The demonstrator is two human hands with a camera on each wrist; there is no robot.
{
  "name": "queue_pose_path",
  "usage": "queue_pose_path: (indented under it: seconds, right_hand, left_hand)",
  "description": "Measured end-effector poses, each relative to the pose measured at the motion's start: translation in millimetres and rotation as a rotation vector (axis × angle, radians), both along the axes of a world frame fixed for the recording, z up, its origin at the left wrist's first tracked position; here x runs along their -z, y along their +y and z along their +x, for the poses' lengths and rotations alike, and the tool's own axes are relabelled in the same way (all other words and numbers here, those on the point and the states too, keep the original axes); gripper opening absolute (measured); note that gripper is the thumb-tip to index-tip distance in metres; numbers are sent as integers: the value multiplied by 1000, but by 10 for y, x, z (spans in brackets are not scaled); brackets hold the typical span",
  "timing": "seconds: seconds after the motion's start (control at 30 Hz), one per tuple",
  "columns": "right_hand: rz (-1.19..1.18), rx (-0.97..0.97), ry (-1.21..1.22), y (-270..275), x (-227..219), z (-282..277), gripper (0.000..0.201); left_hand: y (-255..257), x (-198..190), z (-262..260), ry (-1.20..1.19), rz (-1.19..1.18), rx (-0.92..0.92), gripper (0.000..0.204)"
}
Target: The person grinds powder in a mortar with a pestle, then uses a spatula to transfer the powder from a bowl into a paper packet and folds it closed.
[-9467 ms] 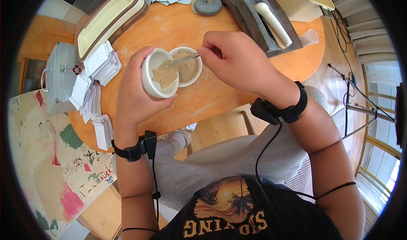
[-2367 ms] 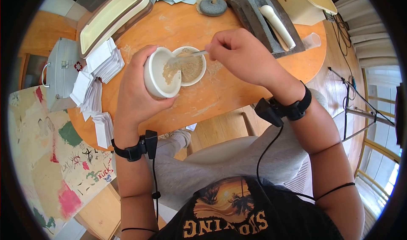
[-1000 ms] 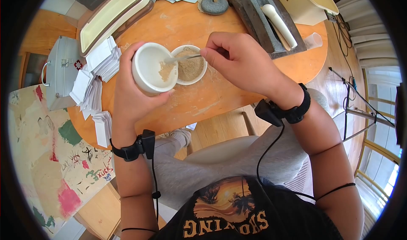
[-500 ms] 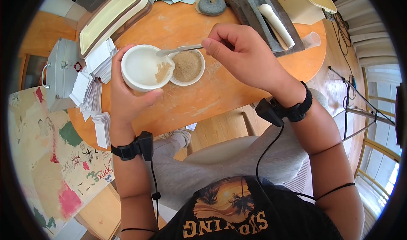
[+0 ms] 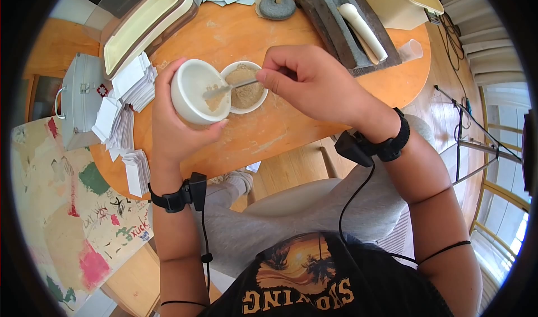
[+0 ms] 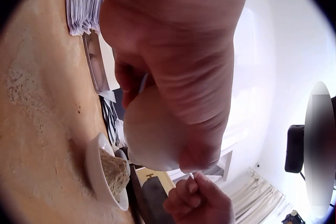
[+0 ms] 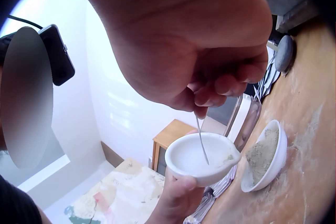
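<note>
My left hand [image 5: 171, 132] grips a white mortar [image 5: 189, 87] with a pouring lip, held tilted toward a small white bowl [image 5: 246, 112] on the table. A thin patch of tan powder [image 5: 214, 99] clings inside the mortar near its lip. Between thumb and fingers, my right hand [image 5: 308, 84] pinches a thin metal spatula [image 5: 240, 84], whose blade reaches into the mortar at that patch. A heap of tan powder [image 5: 244, 90] lies in the bowl. The right wrist view shows the spatula [image 7: 201, 142] inside the mortar [image 7: 184, 154], with the bowl [image 7: 282, 153] lower down beside it.
A white pestle [image 5: 363, 31] lies on a dark stone slab [image 5: 386, 53] at the back right, near a clear plastic cup [image 5: 412, 49]. A round grey stone [image 5: 276, 8] holds an upright stick. Folded paper packets [image 5: 134, 84] and a metal case [image 5: 84, 101] are at the left.
Powder in the mortar has shrunk from a large heap to a small patch. In the last half second the mortar tips further toward the bowl and the spatula dips from the rim to the powder.
</note>
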State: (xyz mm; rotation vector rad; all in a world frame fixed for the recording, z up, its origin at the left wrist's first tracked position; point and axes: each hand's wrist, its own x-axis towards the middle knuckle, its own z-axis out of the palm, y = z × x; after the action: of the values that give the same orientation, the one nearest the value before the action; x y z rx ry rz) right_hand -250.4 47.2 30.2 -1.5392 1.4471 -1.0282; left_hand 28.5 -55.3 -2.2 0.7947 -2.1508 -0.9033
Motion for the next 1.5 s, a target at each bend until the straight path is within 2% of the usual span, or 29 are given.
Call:
queue_pose_path:
  seconds: [0.03, 0.3, 0.4, 0.47, 0.57, 0.73, 0.87, 0.93, 1.17, 1.5]
  right_hand:
    - [4, -24, 1, 8, 2, 13, 30]
    - [26, -63, 105, -57, -93, -43, 28]
    - [-17, -75, 142, -115, -128, -20, 29]
    - [-103, -62, 252, -147, -82, -13, 27]
    - [-197, -33, 371, -158, -75, -9, 27]
    - [-167, -37, 373, -98, -197, -11, 30]
    - [-187, -15, 399, -72, -210, -51, 31]
    - [-199, -10, 400, -57, -209, -79, 31]
    - [-172, -23, 417, -57, -211, -122, 29]
    - [-239, 21, 370, -12, -270, -128, 27]
  left_hand:
    - [10, -32, -12, -77, -69, -2, 110]
    - [13, -253, -38, -239, -126, 18, 110]
    - [0, -320, -104, -267, -151, 24, 107]
    - [-12, -364, -152, -271, -176, 23, 105]
    - [-26, -460, -197, -416, -257, 24, 102]
    - [-46, -604, -274, -507, -430, 177, 99]
    - [-53, -696, -356, -578, -467, 227, 104]
    - [-41, -748, -421, -576, -484, 278, 98]
    - [-102, -700, -511, -661, -463, 298, 95]
    - [-74, -585, -210, -600, -303, 119, 107]
